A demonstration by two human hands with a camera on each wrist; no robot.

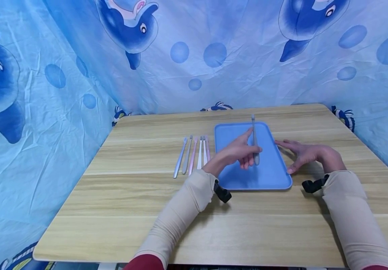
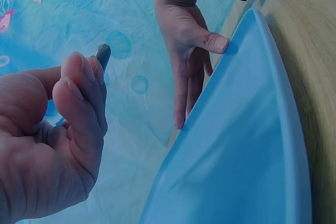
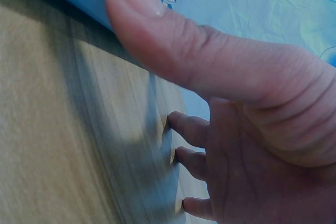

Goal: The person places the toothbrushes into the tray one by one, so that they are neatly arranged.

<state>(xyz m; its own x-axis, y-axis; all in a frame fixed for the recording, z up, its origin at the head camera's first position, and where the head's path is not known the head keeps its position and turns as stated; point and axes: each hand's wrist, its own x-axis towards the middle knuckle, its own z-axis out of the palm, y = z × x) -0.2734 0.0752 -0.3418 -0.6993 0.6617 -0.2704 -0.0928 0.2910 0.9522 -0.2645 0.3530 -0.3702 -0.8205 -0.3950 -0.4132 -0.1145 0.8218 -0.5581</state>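
Note:
Over the blue tray (image 1: 264, 176), my left hand (image 1: 239, 152) pinches a grey toothbrush (image 1: 255, 138), its head pointing to the far side. In the left wrist view only the rounded grey handle end (image 2: 103, 55) shows past the curled fingers. My right hand (image 1: 306, 154) is at the tray's right edge with its fingers spread. Its thumb (image 3: 142, 19) rests on the rim, and the other fingertips reach down to the tabletop beside the tray.
Left of the tray, several toothbrushes lie in a row, among them a blue one (image 1: 180, 157), a grey one (image 1: 187, 155) and a pink one (image 1: 192, 155). The wooden table (image 1: 129, 210) ends at a blue dolphin-print curtain (image 1: 247, 86) behind and to the sides.

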